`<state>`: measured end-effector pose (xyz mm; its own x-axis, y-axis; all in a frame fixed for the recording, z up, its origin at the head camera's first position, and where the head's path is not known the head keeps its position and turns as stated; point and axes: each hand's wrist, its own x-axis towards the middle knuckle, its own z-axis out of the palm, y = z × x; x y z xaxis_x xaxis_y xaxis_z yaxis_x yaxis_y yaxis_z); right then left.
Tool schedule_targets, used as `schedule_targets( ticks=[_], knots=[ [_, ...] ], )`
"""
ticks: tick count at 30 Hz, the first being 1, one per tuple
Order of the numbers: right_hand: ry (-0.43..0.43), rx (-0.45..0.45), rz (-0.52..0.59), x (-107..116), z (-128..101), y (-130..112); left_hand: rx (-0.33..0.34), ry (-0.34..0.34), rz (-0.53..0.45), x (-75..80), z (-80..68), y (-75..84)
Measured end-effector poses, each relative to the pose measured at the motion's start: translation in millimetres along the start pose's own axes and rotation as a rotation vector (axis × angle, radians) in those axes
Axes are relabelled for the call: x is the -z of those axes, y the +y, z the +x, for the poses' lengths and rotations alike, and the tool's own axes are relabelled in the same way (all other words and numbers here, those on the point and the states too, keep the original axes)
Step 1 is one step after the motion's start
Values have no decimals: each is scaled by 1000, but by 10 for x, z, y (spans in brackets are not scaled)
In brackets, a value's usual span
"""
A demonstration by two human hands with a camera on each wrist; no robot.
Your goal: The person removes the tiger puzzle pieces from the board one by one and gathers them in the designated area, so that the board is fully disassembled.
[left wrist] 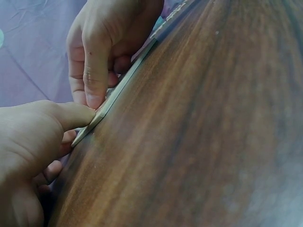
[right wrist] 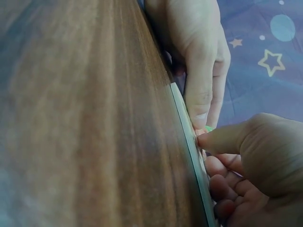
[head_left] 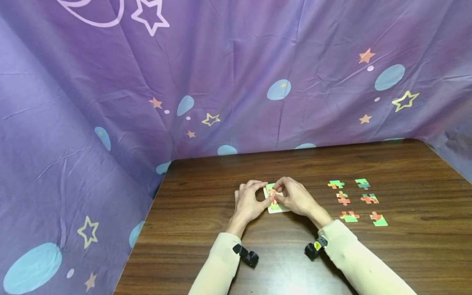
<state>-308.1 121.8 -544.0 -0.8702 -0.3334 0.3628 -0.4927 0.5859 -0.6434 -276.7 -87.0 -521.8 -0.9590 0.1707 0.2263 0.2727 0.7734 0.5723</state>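
Observation:
A small puzzle board (head_left: 273, 210) with a pale border lies on the table, bearing colourful pieces at its left side. My left hand (head_left: 249, 200) holds the board at its left, thumb over the pieces and index finger at the top left corner. From the right, my right hand (head_left: 298, 197) bends over the board. Its thumb and index finger pinch a puzzle piece on it, mostly hidden by the fingertips. In the left wrist view the left thumb (left wrist: 78, 115) meets the board's edge (left wrist: 116, 93). The right thumb (right wrist: 222, 138) presses low over the board in the right wrist view.
Several loose puzzle pieces lie in two columns to the right, among them a green-and-red piece (head_left: 350, 217) and a corner piece (head_left: 378, 219). The brown wooden table (head_left: 191, 229) ends at a purple cloth (head_left: 236, 82) with stars, behind and to the left.

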Motion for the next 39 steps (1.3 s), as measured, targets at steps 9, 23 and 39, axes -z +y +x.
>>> schedule_targets(
  ticks=[9, 23, 39],
  knots=[
    [-7, -35, 80, 120, -10, -222, -5, 2, -4, 6, 3, -4],
    [-7, -105, 89, 111, 3, -291, 1, 4, -1, 26, -20, -1],
    [89, -156, 86, 119, -1, -222, 4, -10, -12, -9, 9, -8]
  ],
)
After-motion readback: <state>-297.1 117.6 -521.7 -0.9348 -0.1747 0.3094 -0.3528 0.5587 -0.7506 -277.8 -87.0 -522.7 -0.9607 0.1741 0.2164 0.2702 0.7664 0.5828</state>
